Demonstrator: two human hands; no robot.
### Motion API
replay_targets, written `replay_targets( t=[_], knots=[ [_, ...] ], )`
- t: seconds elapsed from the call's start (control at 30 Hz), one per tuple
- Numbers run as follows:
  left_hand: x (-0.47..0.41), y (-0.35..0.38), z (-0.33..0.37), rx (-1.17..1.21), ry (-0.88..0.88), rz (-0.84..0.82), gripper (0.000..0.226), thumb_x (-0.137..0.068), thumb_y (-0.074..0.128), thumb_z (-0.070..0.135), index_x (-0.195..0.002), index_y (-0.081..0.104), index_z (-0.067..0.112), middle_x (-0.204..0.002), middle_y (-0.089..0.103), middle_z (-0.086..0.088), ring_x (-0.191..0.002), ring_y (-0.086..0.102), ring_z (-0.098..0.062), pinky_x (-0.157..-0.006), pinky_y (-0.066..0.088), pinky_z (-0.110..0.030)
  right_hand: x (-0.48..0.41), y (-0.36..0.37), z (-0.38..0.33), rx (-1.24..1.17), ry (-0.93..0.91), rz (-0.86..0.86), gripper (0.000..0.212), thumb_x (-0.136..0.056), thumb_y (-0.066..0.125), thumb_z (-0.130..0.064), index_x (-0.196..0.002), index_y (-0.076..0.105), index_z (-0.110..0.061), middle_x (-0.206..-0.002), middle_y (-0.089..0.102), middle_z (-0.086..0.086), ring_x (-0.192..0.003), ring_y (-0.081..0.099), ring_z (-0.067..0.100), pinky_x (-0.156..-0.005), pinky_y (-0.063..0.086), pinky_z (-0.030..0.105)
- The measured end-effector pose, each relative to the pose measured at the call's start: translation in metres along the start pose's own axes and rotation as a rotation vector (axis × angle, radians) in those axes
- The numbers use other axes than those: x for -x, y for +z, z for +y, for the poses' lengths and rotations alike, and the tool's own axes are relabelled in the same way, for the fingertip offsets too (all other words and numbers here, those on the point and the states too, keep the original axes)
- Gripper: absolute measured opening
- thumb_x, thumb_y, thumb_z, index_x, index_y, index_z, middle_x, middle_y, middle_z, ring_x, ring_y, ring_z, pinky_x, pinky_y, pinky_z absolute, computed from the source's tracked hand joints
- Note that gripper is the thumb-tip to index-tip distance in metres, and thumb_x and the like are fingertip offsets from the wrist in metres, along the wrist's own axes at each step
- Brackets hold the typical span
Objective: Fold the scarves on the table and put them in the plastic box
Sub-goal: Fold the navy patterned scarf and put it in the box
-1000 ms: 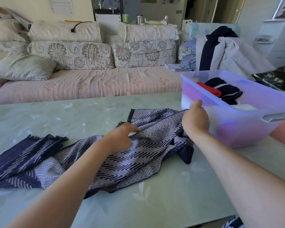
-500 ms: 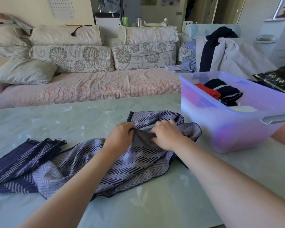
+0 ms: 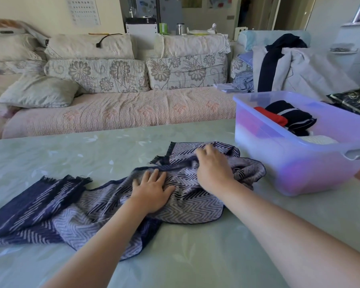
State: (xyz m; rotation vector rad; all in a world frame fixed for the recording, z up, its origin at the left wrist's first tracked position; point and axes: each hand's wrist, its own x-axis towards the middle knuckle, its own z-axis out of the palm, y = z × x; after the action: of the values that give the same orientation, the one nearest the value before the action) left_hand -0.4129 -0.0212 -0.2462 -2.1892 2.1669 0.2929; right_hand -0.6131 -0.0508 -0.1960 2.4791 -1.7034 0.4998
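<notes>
First, the navy-and-white zigzag scarf (image 3: 92, 208) lies crumpled across the pale green table (image 3: 71, 154), its left end cut off by the picture's edge. The left hand (image 3: 152, 190) lies flat on its middle, fingers spread wide. Just right of it, the right hand (image 3: 213, 167) rests on a bunched fold, fingers bent over it; whether they pinch the cloth cannot be told. Near the scarf's right end stands the translucent plastic box (image 3: 279, 163), cropped at right, holding a red cloth (image 3: 272, 118), a navy striped cloth (image 3: 293, 117) and a white cloth (image 3: 318, 139), which are partly hidden by its wall.
</notes>
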Motion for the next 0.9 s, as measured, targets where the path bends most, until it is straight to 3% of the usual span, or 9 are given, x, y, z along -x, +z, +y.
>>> replay_targets(
  t=[0.07, 0.1, 0.2, 0.27, 0.43, 0.53, 0.67, 0.77, 0.9],
  knots=[
    [-0.001, 0.000, -0.004, 0.012, -0.045, -0.023, 0.076, -0.093, 0.017, 0.072, -0.156, 0.003, 0.034, -0.164, -0.007, 0.004, -0.151, -0.007, -0.024, -0.118, 0.003, -0.058, 0.010, -0.001, -0.011, -0.059, -0.036, -0.096, 0.022, -0.096, 0.051, -0.020, -0.117, 0.054, -0.015, -0.118, 0.051, 0.009, -0.109, 0.055, 0.033, -0.084, 0.047, 0.042],
    [0.000, 0.000, -0.004, 0.021, -0.045, -0.015, 0.076, -0.093, 0.017, 0.072, -0.156, 0.002, 0.034, -0.164, -0.007, 0.003, -0.151, -0.007, -0.024, -0.119, 0.002, -0.057, 0.016, 0.003, -0.014, -0.074, -0.036, -0.171, 0.028, -0.098, 0.049, -0.031, -0.122, 0.052, -0.016, -0.123, 0.051, 0.010, -0.115, 0.053, 0.033, -0.089, 0.047, 0.042],
    [0.002, -0.001, 0.000, 0.023, 0.018, 0.051, 0.078, -0.092, 0.022, 0.074, -0.156, 0.004, 0.034, -0.164, -0.002, 0.002, -0.151, -0.003, -0.023, -0.121, 0.001, -0.052, 0.036, 0.015, -0.005, 0.012, -0.010, -0.485, 0.089, -0.088, 0.044, -0.073, -0.157, 0.012, -0.029, -0.163, 0.016, 0.012, -0.149, 0.019, 0.031, -0.115, 0.024, 0.056],
    [0.003, -0.003, 0.004, 0.037, 0.068, 0.080, 0.080, -0.090, 0.027, 0.075, -0.155, 0.009, 0.033, -0.163, 0.006, 0.002, -0.150, 0.004, -0.023, -0.121, 0.006, -0.050, 0.041, 0.012, 0.013, 0.001, 0.026, -0.636, 0.108, -0.081, 0.047, -0.082, -0.158, -0.009, -0.033, -0.167, -0.009, 0.005, -0.154, -0.004, 0.024, -0.120, 0.006, 0.058],
    [0.014, -0.007, 0.013, 0.102, 0.124, 0.124, 0.069, -0.089, 0.035, 0.074, -0.139, 0.036, 0.027, -0.142, 0.034, -0.001, -0.137, 0.030, -0.025, -0.112, 0.027, -0.047, 0.034, -0.021, 0.069, 0.106, 0.077, -0.808, 0.105, -0.084, 0.063, -0.065, -0.159, -0.005, -0.037, -0.167, -0.013, -0.003, -0.154, -0.007, 0.017, -0.122, 0.002, 0.054],
    [0.020, -0.004, 0.022, -0.068, 0.202, 0.016, 0.097, -0.074, 0.031, 0.090, -0.150, 0.022, 0.032, -0.155, 0.020, 0.001, -0.145, 0.018, -0.026, -0.117, 0.018, -0.053, 0.037, -0.031, 0.074, 0.212, 0.083, -0.835, 0.095, -0.086, 0.059, -0.035, -0.159, -0.001, -0.038, -0.168, -0.007, -0.001, -0.154, -0.001, 0.019, -0.122, 0.003, 0.052],
    [0.025, 0.008, 0.043, -0.033, 0.291, -0.091, 0.120, -0.054, 0.016, 0.101, -0.155, -0.003, 0.039, -0.163, -0.011, 0.008, -0.149, -0.016, -0.018, -0.119, -0.007, -0.056, 0.035, -0.038, 0.044, 0.141, -0.035, -0.589, 0.076, -0.090, 0.048, -0.033, -0.158, 0.015, -0.032, -0.167, 0.012, 0.005, -0.151, 0.017, 0.027, -0.121, 0.019, 0.051],
    [0.026, 0.015, 0.048, 0.034, 0.316, -0.039, 0.103, -0.072, 0.027, 0.092, -0.155, 0.003, 0.037, -0.163, -0.003, 0.010, -0.150, -0.009, -0.016, -0.120, -0.004, -0.053, 0.032, -0.029, 0.019, 0.021, -0.092, -0.496, 0.061, -0.103, 0.035, -0.042, -0.159, 0.015, -0.029, -0.168, 0.007, 0.002, -0.153, 0.011, 0.025, -0.121, 0.018, 0.049],
    [0.024, -0.001, 0.028, 0.084, 0.266, 0.305, 0.045, -0.096, 0.041, 0.048, -0.137, 0.045, 0.029, -0.140, 0.046, 0.004, -0.131, 0.041, -0.021, -0.107, 0.034, -0.041, 0.032, -0.006, 0.006, -0.004, -0.099, -0.654, 0.069, -0.101, 0.023, -0.064, -0.159, -0.002, -0.036, -0.168, -0.008, 0.000, -0.154, -0.003, 0.024, -0.122, 0.010, 0.053]
  ],
)
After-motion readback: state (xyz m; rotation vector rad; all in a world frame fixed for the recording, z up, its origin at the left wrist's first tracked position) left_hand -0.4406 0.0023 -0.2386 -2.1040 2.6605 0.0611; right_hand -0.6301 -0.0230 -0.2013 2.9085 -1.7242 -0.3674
